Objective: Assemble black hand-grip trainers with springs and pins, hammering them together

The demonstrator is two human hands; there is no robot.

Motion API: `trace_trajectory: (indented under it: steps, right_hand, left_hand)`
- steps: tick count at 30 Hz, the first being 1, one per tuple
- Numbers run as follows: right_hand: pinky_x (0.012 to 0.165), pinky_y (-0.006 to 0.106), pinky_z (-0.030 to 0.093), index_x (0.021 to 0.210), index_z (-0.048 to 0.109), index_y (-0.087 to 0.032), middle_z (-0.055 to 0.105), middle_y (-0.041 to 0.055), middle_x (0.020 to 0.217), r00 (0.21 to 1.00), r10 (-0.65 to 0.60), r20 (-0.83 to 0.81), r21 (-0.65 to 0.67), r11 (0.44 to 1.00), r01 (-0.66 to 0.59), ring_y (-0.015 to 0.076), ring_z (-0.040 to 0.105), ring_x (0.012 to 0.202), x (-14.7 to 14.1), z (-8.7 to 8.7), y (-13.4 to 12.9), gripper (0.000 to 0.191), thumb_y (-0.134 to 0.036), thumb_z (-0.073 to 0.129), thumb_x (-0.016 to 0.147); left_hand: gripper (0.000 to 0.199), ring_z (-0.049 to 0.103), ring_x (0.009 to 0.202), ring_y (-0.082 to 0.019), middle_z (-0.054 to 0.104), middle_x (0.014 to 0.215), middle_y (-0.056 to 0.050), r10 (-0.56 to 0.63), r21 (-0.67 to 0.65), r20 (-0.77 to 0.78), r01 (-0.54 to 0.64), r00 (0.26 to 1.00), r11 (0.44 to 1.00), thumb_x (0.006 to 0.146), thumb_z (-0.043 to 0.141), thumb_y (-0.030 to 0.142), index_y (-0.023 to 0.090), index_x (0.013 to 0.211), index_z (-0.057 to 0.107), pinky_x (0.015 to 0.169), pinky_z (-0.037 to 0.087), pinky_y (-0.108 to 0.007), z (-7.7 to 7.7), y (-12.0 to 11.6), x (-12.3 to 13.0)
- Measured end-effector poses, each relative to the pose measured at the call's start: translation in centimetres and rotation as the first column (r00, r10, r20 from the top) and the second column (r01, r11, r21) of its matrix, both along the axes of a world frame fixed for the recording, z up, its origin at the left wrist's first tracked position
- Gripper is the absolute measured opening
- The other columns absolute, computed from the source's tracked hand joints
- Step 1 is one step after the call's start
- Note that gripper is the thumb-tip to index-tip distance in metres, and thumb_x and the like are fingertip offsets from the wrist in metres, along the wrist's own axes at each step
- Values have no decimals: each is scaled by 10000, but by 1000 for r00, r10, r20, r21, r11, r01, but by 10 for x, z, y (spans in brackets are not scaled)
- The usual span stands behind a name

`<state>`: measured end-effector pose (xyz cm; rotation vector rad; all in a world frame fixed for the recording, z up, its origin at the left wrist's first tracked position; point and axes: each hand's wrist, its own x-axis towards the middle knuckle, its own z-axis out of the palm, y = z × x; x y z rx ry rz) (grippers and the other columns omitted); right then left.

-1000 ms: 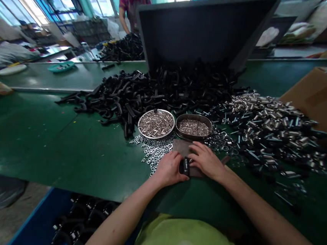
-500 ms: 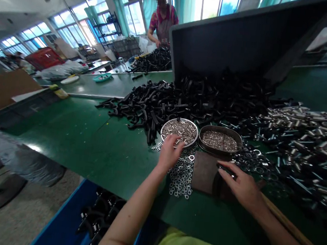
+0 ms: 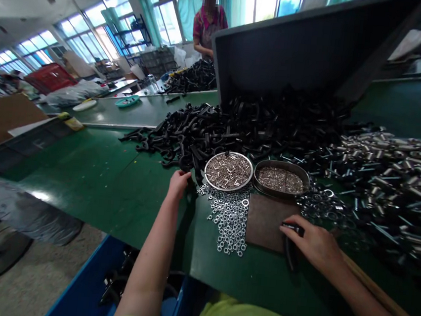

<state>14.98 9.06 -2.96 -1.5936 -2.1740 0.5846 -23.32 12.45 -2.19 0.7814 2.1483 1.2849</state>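
Note:
My right hand (image 3: 316, 242) is closed around a curved black plastic part (image 3: 290, 255), its lower arm hanging over the right edge of a brown square plate (image 3: 267, 223). My left hand (image 3: 178, 184) is at the near left edge of a heap of black plastic parts (image 3: 188, 131). Its fingers are curled together beside one black part; whether they hold anything is hidden. Between my hands lie loose metal nuts or rings (image 3: 231, 229). Behind them stand a round dish (image 3: 206, 173) of small metal pins and an oval tin (image 3: 279, 192) of tiny metal pieces.
A large grey bin (image 3: 303, 43) lies tipped behind the heap. Metal cylinders and screws (image 3: 399, 171) cover the right side. A blue crate (image 3: 82, 285) with black parts stands below the table edge. Across the bench, a person (image 3: 210, 26) stands at another heap.
My left hand has moved left from the round dish to the edge of the black heap, its fingers drawing together. My right hand has shifted slightly down, and the black part's curved arm shows more.

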Motion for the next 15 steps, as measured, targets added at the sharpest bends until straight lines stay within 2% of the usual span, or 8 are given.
trace_trajectory:
  steps: [3, 4, 5, 6, 7, 9, 12, 15]
  right_hand:
    - [545, 286, 467, 832, 682, -244, 709, 17, 746, 967, 23, -253, -19, 999, -29, 189, 638, 597, -7, 9, -5, 262, -473, 565, 783]
    - [564, 285, 476, 849, 683, -230, 710, 27, 778, 943, 21, -331, -36, 999, -35, 192, 646, 643, -11, 14, -8, 269, -464, 564, 791]
    - [570, 281, 478, 864, 681, -216, 707, 35, 788, 916, 10, -401, -58, 998, -36, 194, 648, 674, -16, 19, -12, 276, -454, 556, 803]
    - [563, 273, 475, 875, 677, -203, 701, 38, 779, 888, -8, -460, -80, 996, -33, 192, 646, 689, -22, 25, -17, 282, -445, 544, 817]
    - [549, 264, 470, 875, 672, -194, 693, 38, 758, 859, -29, -510, -99, 995, -25, 188, 642, 689, -28, 30, -22, 285, -438, 532, 829]
    - [533, 247, 463, 854, 664, -186, 679, 33, 730, 808, -54, -586, -107, 994, -10, 176, 635, 679, -37, 40, -32, 282, -430, 523, 840]
    - [566, 236, 476, 818, 661, -190, 681, 26, 749, 779, -30, -626, -54, 999, -6, 163, 636, 692, -43, 50, -43, 263, -410, 520, 849]
    - [624, 239, 484, 782, 659, -203, 687, 11, 743, 814, 16, -580, 43, 999, 11, 157, 638, 696, -40, 52, -50, 211, -358, 531, 848]
  left_hand:
    - [315, 564, 614, -106, 561, 755, 8, -93, 143, 157, 70, 983, 987, 682, 457, 222, 195, 995, 470, 519, 458, -207, 9, -36, 37]
    - [366, 529, 568, -94, 526, 725, 24, -205, 264, 311, 123, 928, 957, 663, 455, 218, 212, 1028, 456, 477, 434, -194, 11, -49, 56]
    - [397, 488, 523, -85, 494, 693, 34, -348, 349, 455, 196, 820, 916, 649, 466, 229, 219, 1046, 453, 433, 399, -182, 13, -61, 76]
    - [411, 440, 481, -72, 458, 660, 47, -438, 398, 553, 237, 709, 886, 638, 493, 237, 218, 1047, 452, 382, 333, -157, 15, -72, 98]
    - [422, 396, 449, -57, 420, 629, 63, -475, 410, 620, 258, 625, 875, 627, 536, 229, 217, 1040, 450, 355, 275, -139, 17, -82, 119]
    - [486, 340, 411, -32, 393, 605, 86, -517, 406, 679, 320, 522, 856, 611, 641, 213, 218, 1053, 438, 339, 219, -127, 21, -97, 155]
    - [594, 322, 379, -15, 410, 607, 98, -545, 387, 709, 399, 448, 831, 576, 758, 262, 219, 1059, 416, 331, 201, -133, 28, -110, 190]
    - [661, 335, 390, -15, 434, 623, 98, -529, 334, 713, 441, 461, 833, 538, 805, 304, 230, 1054, 400, 340, 209, -132, 35, -115, 205]
